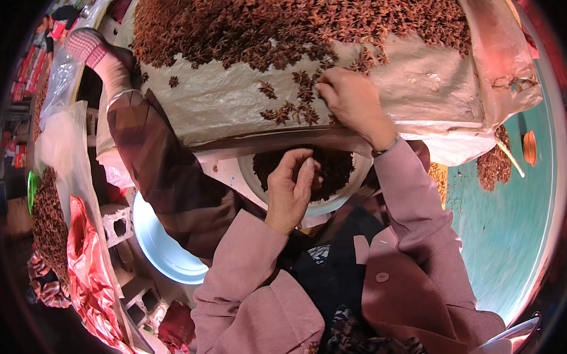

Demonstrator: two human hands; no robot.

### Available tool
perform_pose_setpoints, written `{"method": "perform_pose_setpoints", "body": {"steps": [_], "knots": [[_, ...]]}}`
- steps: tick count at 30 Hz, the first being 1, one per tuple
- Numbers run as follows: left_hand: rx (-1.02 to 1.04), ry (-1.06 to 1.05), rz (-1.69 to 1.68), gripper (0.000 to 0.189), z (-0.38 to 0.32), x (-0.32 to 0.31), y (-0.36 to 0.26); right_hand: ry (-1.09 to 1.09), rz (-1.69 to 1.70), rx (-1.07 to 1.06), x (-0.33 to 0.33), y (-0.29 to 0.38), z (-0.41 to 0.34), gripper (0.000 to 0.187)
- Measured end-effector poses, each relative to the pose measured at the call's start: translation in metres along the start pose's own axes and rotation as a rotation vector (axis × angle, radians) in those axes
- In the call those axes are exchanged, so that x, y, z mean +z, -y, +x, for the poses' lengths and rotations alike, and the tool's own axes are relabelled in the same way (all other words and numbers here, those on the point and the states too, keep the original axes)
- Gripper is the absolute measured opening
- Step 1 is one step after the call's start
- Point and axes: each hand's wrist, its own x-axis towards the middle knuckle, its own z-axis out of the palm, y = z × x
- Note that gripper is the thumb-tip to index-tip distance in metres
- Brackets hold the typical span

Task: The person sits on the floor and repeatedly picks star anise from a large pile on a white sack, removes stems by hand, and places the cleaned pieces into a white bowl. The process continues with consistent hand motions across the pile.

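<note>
A large heap of dried star anise point(295, 20) covers the far part of a surface lined with pale plastic sheeting point(204, 104). My right hand point(351, 100) is over the near part of the sheeting, fingers curled down beside a small group of loose star anise point(304, 100); whether it pinches a piece is hidden. Nearer my body, my left hand point(291, 188) is raised over a round basin point(252, 178) holding dark star anise point(335, 174). Its thumb and fingers are bent towards each other, and I cannot tell if anything lies between them.
A light blue basin point(168, 248) stands at left by hollow concrete blocks point(117, 224). A red plastic bag point(88, 275) and more star anise point(48, 225) lie farther left. On the green floor at right are a dark pile point(494, 168) and an orange bowl point(529, 147). Another person point(58, 25) is at upper left.
</note>
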Motion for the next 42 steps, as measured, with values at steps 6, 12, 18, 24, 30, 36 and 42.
{"method": "perform_pose_setpoints", "body": {"steps": [6, 12, 18, 24, 30, 36, 42], "knots": [[-0.012, 0.047, -0.344, 0.026, 0.012, 0.012, -0.014, 0.178, 0.583, 0.049, -0.004, 0.007, -0.079, 0.012], [-0.115, 0.311, -0.306, 0.018, -0.016, 0.021, -0.018, 0.085, 1.247, 0.531, -0.038, 0.008, -0.149, 0.012], [0.608, 0.028, 0.677, 0.024, 0.0, -0.008, -0.02, -0.199, -0.418, 0.22, -0.124, -0.026, -0.132, 0.022], [0.504, -0.166, 0.593, 0.011, 0.016, -0.033, -0.025, -0.031, -0.269, -0.335, -0.017, 0.039, -0.054, 0.045], [0.646, -0.277, 0.654, 0.013, 0.038, -0.046, -0.027, -0.084, -0.216, -0.24, 0.03, 0.032, -0.033, 0.019], [0.685, -0.304, 0.874, 0.024, 0.068, -0.039, -0.027, -0.194, 0.195, -0.177, 0.023, 0.021, -0.027, 0.013], [0.597, -0.275, 0.876, 0.029, 0.082, -0.04, -0.029, -0.522, 0.193, 0.234, -0.106, -0.042, -0.098, 0.013]]}}
